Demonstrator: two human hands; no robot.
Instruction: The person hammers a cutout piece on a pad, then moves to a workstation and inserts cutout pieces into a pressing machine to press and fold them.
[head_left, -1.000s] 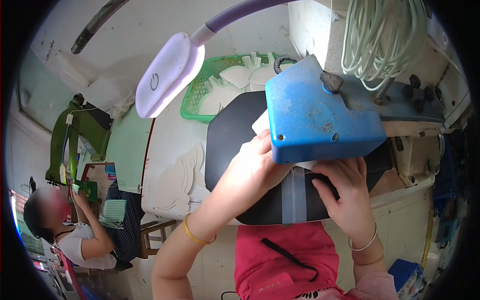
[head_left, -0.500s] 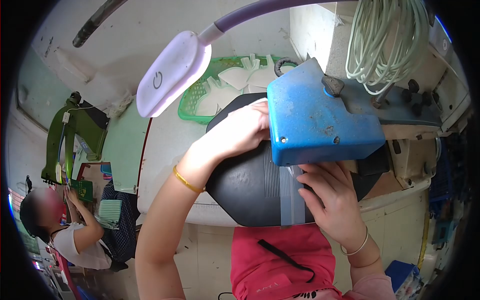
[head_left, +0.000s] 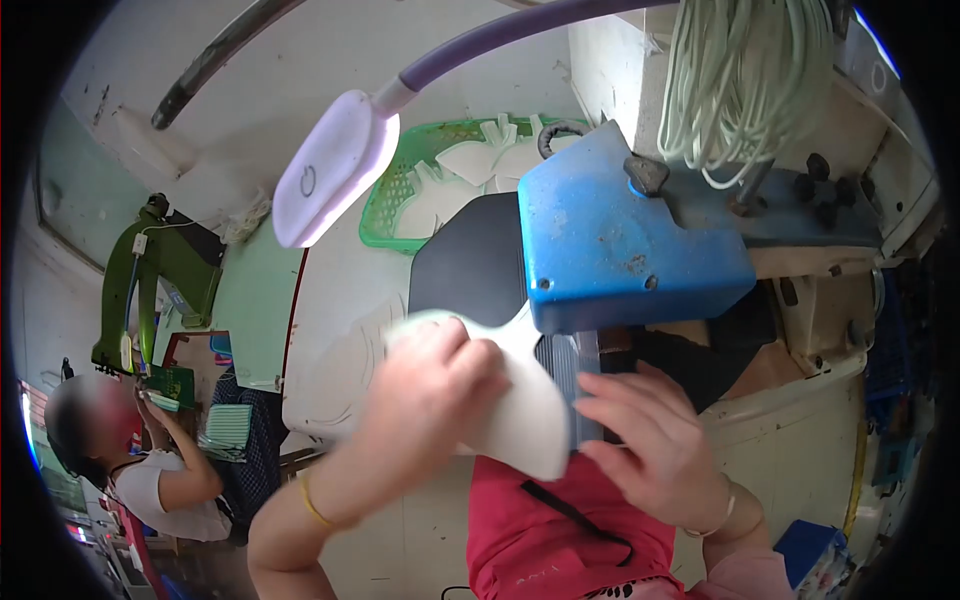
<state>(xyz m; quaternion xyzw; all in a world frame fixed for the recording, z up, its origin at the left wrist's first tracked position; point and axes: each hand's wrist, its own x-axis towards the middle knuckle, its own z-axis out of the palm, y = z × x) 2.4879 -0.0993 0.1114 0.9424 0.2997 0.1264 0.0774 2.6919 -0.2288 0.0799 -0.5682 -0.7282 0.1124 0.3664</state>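
My left hand (head_left: 440, 385) grips a white, curved cut-out piece (head_left: 530, 410) of sheet material, in front of the blue machine head (head_left: 635, 245). The piece is slightly blurred, and one narrow tip of it reaches up to the machine's lower left corner. Beneath lies a black work plate (head_left: 465, 260) with a grooved strip (head_left: 556, 352). Just right of the white piece is my right hand (head_left: 655, 440), its fingers stretched out and apart beside the clear strip (head_left: 587, 365) on the plate. Nothing shows in its grasp.
Behind the plate stands a green basket (head_left: 375, 222) with several similar white pieces (head_left: 470, 160). A purple lamp (head_left: 335, 170) hangs over the table (head_left: 335, 350). Coiled pale tubing (head_left: 745, 90) hangs at upper right. At left, a person (head_left: 165, 475) sits by a green machine (head_left: 130, 270).
My left hand has come from beside the machine head toward me and left, bringing the white piece into sight. My right hand has shifted slightly down, away from the machine. The view has moved a little.
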